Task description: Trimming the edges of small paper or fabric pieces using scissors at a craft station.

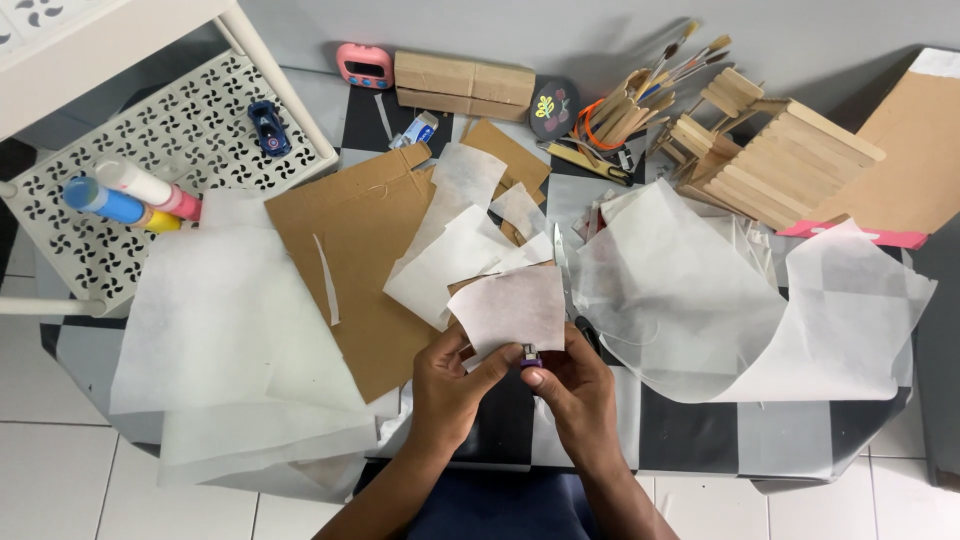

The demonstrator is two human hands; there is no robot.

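Hands meet low at the table's front edge over a small purple thing and a tissue square.

I see my left hand (452,385) and right hand (572,385) pinched together on the small purple object (530,356), fingers closed round it; the pale tissue square (508,308) rises from that grip at twelve o'clock. Scissors (566,285) lie just beside it at one o'clock. Brown cardboard (350,260) sits at ten o'clock, loose white tissue sheets (230,320) at nine and three. Farther off at ten o'clock, glue bottles (125,198) rest on the white perforated shelf (200,130); at one o'clock stands a stick-built model (770,155).
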